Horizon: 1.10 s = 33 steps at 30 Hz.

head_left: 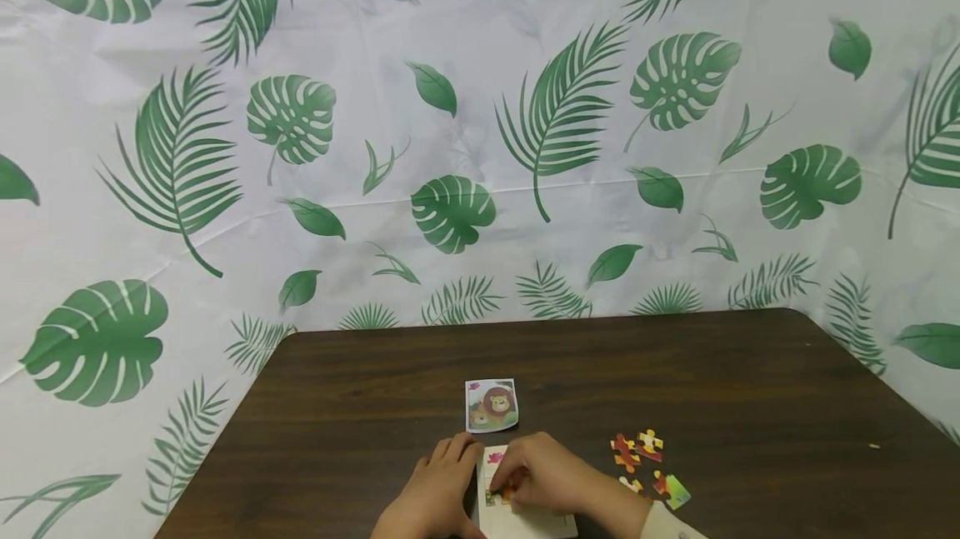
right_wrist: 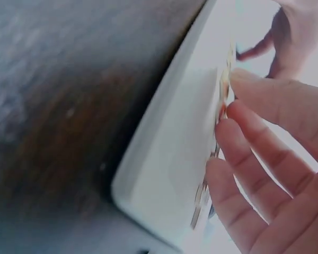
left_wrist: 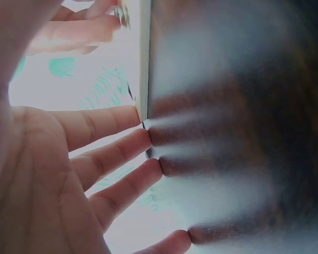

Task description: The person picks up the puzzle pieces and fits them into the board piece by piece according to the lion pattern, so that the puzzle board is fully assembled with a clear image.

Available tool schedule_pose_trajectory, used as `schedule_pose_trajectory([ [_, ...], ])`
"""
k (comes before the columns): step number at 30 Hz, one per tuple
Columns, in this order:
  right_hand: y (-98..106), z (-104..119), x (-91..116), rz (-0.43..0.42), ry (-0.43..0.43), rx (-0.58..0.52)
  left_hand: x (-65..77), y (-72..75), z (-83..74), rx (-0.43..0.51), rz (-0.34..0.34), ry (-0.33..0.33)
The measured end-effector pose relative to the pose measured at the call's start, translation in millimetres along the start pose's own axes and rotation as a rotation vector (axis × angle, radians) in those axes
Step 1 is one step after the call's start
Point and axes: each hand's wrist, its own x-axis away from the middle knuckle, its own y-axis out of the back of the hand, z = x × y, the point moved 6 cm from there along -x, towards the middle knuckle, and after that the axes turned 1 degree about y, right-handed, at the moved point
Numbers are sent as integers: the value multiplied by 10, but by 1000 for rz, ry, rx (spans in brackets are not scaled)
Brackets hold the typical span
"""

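A pale puzzle board [head_left: 536, 526] lies at the table's near edge, with a pink flower at its upper left and several pieces on it. My left hand [head_left: 437, 485] rests along the board's left side. In the left wrist view its fingers [left_wrist: 116, 151] are spread and straight, tips on the tabletop and one at the board's edge. Over the board, my right hand [head_left: 551, 472] pinches an orange puzzle piece [head_left: 507, 492] with thumb and forefinger, low at the surface. The right wrist view shows the other fingertips [right_wrist: 220, 172] against pieces on the board; the hand partly hides them.
A lion picture card [head_left: 491, 407] lies just beyond the board. Several loose puzzle pieces, among them a red one [head_left: 624, 453], a yellow-and-red one [head_left: 649, 444] and a green one [head_left: 678, 491], lie right of the right hand. A leaf-print cloth [head_left: 465, 122] hangs behind the dark table [head_left: 360, 389].
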Motion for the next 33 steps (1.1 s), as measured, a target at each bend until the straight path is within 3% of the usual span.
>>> schedule_pose_trajectory([
  [7,153,-205,164,32,-91,-307,-16,-17,10,6,19,15],
  [12,404,-373,305,-28,-152,-416,-29,-15,8,-7,16,11],
  [19,787,-563,512,-151,-218,-300,-25,-25,14,-16,17,3],
  [26,959,-717,671,-240,-317,-152,-28,-25,19,-14,19,4],
  [33,982,-848,808,-189,-430,52,-27,-16,14,-10,26,4],
])
